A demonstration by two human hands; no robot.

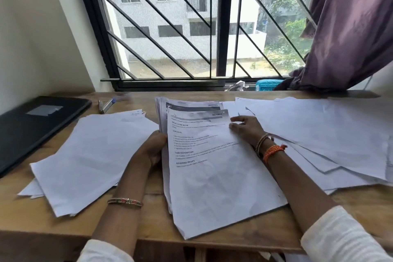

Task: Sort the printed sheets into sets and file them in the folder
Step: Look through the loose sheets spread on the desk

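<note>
The top sheet (212, 176) lies printed side up on the middle stack (164, 117), its near corner hanging over the near edge of the desk (148, 193). Its long axis runs from that near edge toward the window, leaning slightly left at the far end. It sits skewed on the stack, so the heading of the page below shows past its far edge.

The left hand (152, 149) grips the stack's left edge, fingers curled round the sheaf and out of sight behind it. The right hand (246, 128) rests on the top sheet's far right corner, fingers loosely bent, fingertips (232, 126) pressing the paper. Whether the thumb has slipped under the edge I cannot tell.

That corner is the point the next move turns on. The right hand is already on it, and the spread pile (319, 134) toward the desk's right edge lies just beside that wrist, nearer than the blank-faced pile (91, 155) on the left. A sheet lifted here would probably travel right, while the left hand pins the rest.

The black folder (32, 123) lies closed at the far left corner, well apart from both hands, with a pen (107, 105) just beside it. Filing looks some way off.
</note>
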